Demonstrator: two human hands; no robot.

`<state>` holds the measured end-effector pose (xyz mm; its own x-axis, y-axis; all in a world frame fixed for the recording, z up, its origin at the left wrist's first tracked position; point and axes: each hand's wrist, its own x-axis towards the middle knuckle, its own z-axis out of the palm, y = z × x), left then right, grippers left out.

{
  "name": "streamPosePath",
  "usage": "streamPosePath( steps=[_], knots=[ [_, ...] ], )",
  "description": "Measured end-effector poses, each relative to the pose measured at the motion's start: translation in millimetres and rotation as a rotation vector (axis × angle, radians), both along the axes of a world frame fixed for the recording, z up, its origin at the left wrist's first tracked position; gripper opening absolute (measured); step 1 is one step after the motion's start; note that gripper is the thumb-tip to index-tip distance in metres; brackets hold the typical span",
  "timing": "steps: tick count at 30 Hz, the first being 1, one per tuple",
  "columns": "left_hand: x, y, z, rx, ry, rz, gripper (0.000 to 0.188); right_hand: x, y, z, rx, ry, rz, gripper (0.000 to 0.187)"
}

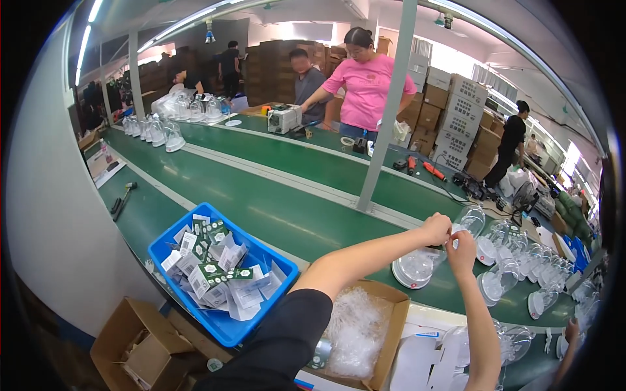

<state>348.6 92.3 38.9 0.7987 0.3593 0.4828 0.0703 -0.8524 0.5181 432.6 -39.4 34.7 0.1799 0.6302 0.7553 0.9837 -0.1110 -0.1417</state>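
Note:
Both hands meet over the green conveyor belt [287, 236]. My left hand [437, 228] is closed in a pinch, and my right hand [462, 251] pinches close beside it. A small whitish bit shows between the fingertips, too small to name. Just below the hands, a clear plastic dome with a white round base [413, 268] lies tilted on the belt, partly behind my right hand. Another clear dome [471, 220] stands right behind the fingers. Below my left forearm, an open carton [399, 319] holds a heap of thin clear plastic strands [355, 326].
A blue bin [285, 277] of folded green-and-white cards [212, 274] stands at the left. Several domes [499, 277] line the belt at right. A metal post [385, 124] rises beyond my hands. A person in pink [365, 91] works across the belt; another person's hand [572, 331] shows far right.

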Motion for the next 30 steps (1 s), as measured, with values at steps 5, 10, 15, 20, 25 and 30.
streamPosePath(
  steps=[5,10,15,20,25,30],
  knots=[
    [-3.7,-7.3,8.1,0.161,-0.053,0.035,0.010,-2.8,0.5,5.7,-0.019,-0.165,-0.045,0.013],
    [-8.5,-11.2,6.5,0.344,-0.075,0.124,0.016,-7.0,4.1,5.0,-0.051,-0.225,-0.059,0.015],
    [-28.3,1.8,3.3,0.340,0.014,0.046,0.011,-21.6,7.2,6.3,-0.121,-0.132,-0.070,0.014],
    [-39.0,2.3,17.1,0.217,0.100,-0.062,0.024,66.9,-3.4,-36.6,-0.218,0.365,-0.035,0.018],
    [-47.3,45.7,30.8,0.256,0.252,-0.056,0.027,51.4,-9.3,-61.9,-1.124,0.227,-0.347,0.065],
    [-26.2,88.2,39.7,0.199,0.084,0.051,0.022,32.6,-4.9,-98.7,-1.235,0.331,-0.449,0.102]
  ],
)
